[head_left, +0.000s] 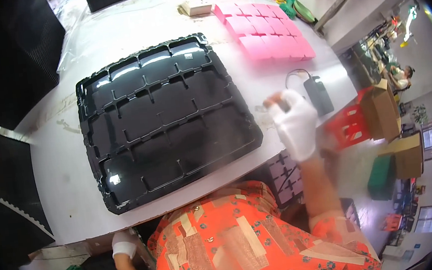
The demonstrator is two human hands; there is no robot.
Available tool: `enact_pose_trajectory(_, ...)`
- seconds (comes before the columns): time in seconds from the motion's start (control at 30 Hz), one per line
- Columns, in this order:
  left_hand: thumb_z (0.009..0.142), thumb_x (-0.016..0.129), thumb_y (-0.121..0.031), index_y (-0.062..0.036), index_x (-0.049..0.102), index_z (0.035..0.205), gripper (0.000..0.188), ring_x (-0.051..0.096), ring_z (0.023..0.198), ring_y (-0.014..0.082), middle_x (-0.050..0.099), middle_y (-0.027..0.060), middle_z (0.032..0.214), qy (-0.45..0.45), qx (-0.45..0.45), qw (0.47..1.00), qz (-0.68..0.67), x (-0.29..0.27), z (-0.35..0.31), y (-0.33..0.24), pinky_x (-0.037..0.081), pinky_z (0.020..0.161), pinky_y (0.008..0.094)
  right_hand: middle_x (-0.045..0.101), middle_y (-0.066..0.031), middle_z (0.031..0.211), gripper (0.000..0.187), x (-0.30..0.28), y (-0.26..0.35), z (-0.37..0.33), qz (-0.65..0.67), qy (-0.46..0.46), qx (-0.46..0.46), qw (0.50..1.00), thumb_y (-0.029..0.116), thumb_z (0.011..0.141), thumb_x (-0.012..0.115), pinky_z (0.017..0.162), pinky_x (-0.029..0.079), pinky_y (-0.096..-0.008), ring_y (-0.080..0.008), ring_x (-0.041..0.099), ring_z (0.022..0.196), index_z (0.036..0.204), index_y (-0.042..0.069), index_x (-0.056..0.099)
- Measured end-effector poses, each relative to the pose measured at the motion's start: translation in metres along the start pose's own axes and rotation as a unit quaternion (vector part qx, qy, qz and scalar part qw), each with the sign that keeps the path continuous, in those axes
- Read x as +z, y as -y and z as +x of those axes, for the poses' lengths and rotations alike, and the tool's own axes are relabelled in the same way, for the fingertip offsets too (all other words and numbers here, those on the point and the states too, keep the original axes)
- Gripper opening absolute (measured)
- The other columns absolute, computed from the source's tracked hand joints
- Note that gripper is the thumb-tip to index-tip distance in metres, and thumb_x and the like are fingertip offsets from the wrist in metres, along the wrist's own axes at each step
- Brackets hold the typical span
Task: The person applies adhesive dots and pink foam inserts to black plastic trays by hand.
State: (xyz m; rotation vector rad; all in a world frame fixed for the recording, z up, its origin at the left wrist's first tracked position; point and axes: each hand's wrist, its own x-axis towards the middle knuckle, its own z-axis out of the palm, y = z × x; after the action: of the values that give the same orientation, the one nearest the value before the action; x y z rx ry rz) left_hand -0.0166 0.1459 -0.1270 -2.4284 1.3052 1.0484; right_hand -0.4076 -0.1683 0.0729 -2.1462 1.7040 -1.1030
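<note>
A black plastic tray with several moulded compartments lies on the white table in front of me. To the right of it, my right hand, in a white glove with bare fingertips, is raised near the table's edge. Its fingers are curled together and slightly blurred; what they hold, if anything, is too small to tell. Just beyond it, a black device with a thin cable rests on the tabletop. My left hand, also gloved, hangs below the front edge by a cardboard box, with its fingers hidden.
A pink divided tray sits at the back right, beside a small pale block. Tall black stacks stand at the left. A red crate and an open cardboard box are off the table's right side.
</note>
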Motion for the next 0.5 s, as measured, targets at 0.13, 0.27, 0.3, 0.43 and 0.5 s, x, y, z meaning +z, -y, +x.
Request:
enact_pose_trajectory(0.13,0.09,0.065,-0.014,0.0052,0.074,0.109,0.028,0.074,0.073,0.0217,0.076,0.013,0.082,0.179,0.015,0.936,-0.304,-0.116,-0.1,-0.076,0.059,0.073,0.032,0.072,-0.0127,0.082,0.009,0.022,-0.067,0.06,-0.021,-0.039,-0.081,0.996,0.01,0.083,0.077,0.067,0.055,-0.039,-0.0282,0.069,0.069,0.087,0.004,0.072)
enact_pose_trajectory(0.27,0.097,0.067,-0.019,0.0046,0.075,0.108,0.027,0.072,0.066,0.0176,0.074,0.0145,0.076,0.074,0.277,0.875,-0.39,-0.168,-0.129,-0.086,0.057,0.065,0.027,0.069,-0.0086,0.085,0.023,0.056,-0.106,0.12,-0.192,-0.033,-0.165,0.967,0.03,0.081,0.08,0.072,0.053,-0.0429,-0.0282,0.069,0.08,0.086,0.009,0.071)
enact_pose_trajectory(0.3,0.098,0.068,-0.022,0.0045,0.075,0.106,0.029,0.07,0.063,0.0182,0.072,0.014,0.073,-0.002,0.287,0.851,-0.439,-0.17,-0.127,-0.093,0.056,0.063,0.0272,0.067,-0.0069,0.085,0.029,0.064,-0.111,0.128,-0.224,-0.01,-0.174,0.959,0.037,0.079,0.081,0.073,0.053,-0.0436,-0.0266,0.068,0.083,0.085,0.011,0.07)
enact_pose_trajectory(0.43,0.1,0.068,-0.031,0.005,0.072,0.104,0.037,0.064,0.058,0.0179,0.067,0.0101,0.069,-0.184,0.236,0.816,-0.495,-0.172,-0.104,-0.125,0.048,0.056,0.0274,0.067,-0.0075,0.088,0.037,0.092,-0.101,0.145,-0.338,-0.005,-0.173,0.925,0.041,0.072,0.082,0.073,0.052,-0.0439,-0.0285,0.068,0.086,0.089,0.013,0.066)
enact_pose_trajectory(0.5,0.101,0.066,-0.036,0.005,0.07,0.105,0.041,0.062,0.057,0.0163,0.065,0.009,0.068,-0.206,0.228,0.82,-0.484,-0.173,-0.092,-0.131,0.046,0.054,0.026,0.067,-0.0083,0.088,0.036,0.098,-0.106,0.149,-0.308,0.002,-0.157,0.938,0.04,0.073,0.082,0.074,0.053,-0.0436,-0.0285,0.068,0.086,0.089,0.013,0.065)
